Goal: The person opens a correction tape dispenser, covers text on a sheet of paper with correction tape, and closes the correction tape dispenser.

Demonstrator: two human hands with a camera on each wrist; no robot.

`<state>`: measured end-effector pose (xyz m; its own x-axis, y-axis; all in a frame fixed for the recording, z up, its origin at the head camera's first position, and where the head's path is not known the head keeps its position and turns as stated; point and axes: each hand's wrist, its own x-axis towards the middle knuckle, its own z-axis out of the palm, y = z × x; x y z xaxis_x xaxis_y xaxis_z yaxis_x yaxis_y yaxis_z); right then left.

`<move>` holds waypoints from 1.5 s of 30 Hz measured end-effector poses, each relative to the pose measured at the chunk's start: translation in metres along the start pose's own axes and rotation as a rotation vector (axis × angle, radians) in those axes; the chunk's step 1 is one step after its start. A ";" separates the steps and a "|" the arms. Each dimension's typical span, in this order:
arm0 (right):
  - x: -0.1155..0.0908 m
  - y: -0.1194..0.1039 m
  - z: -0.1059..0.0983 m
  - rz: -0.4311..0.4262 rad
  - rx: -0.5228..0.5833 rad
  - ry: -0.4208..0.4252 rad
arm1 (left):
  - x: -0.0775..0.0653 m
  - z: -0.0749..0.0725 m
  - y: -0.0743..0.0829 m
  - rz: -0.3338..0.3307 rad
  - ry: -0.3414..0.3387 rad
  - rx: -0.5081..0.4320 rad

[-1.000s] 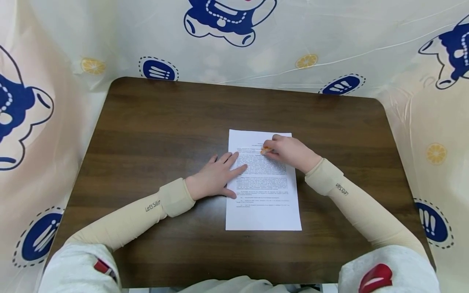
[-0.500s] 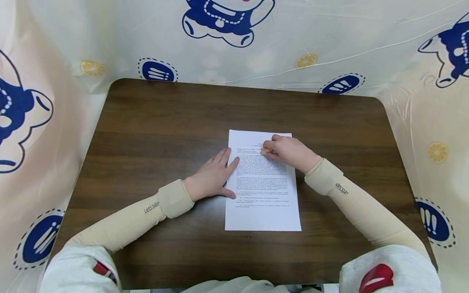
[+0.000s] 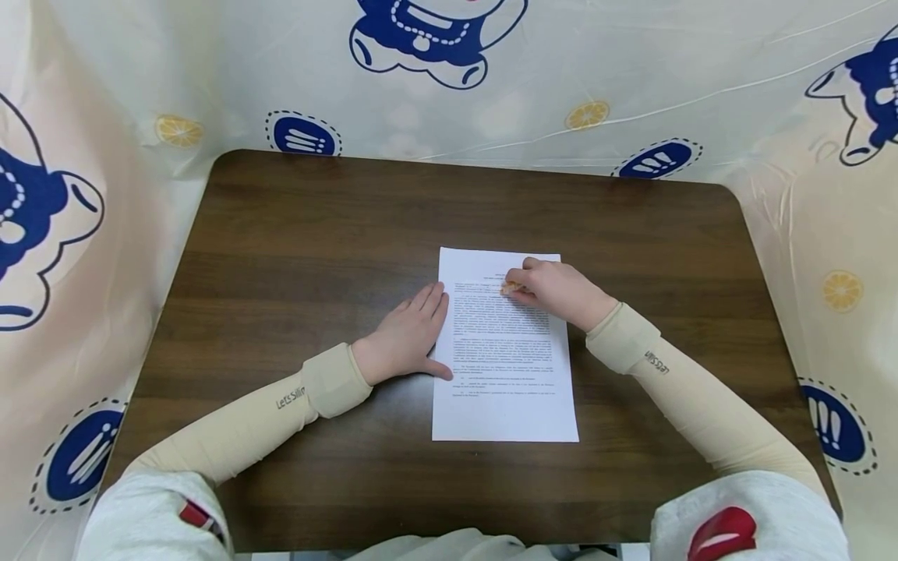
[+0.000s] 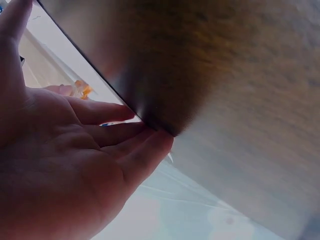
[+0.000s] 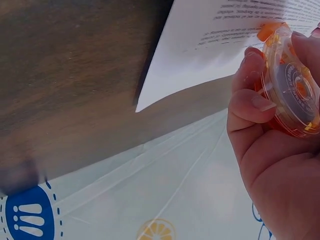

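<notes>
A printed sheet of paper (image 3: 505, 421) lies on the dark wooden table (image 3: 316, 210). My left hand (image 3: 403, 336) rests at the paper's left edge, its fingers straight and close together and the thumb spread onto the sheet. In the left wrist view, the fingertips (image 4: 162, 140) touch the tabletop by that edge. Over the top lines of print, my right hand (image 3: 561, 292) pinches a clear and orange correction tape (image 5: 292, 92) between thumb and fingers. Its orange tip (image 5: 270, 31) points toward the text; whether it touches the paper I cannot tell.
A pale curtain (image 3: 526, 93) with blue cartoon prints and orange slices hangs behind the table's far edge and along both sides. Bare tabletop surrounds the sheet.
My left hand's spread fingers have drawn together and pulled back from the print to the paper's left edge. The right hand with the correction tape stays almost in place.
</notes>
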<state>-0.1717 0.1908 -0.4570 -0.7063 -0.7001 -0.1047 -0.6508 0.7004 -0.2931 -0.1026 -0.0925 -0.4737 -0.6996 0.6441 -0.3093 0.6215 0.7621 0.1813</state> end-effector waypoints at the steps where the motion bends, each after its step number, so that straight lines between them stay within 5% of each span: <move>1: 0.000 0.001 0.001 0.002 0.000 -0.001 | 0.000 0.000 0.000 0.000 0.000 -0.001; 45: -0.021 0.017 0.001 0.072 0.012 -0.011 | 0.000 -0.004 0.003 -0.011 -0.011 -0.028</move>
<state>-0.1675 0.2177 -0.4604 -0.7483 -0.6491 -0.1366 -0.5945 0.7477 -0.2959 -0.1021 -0.0898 -0.4694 -0.7024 0.6350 -0.3216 0.6034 0.7709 0.2040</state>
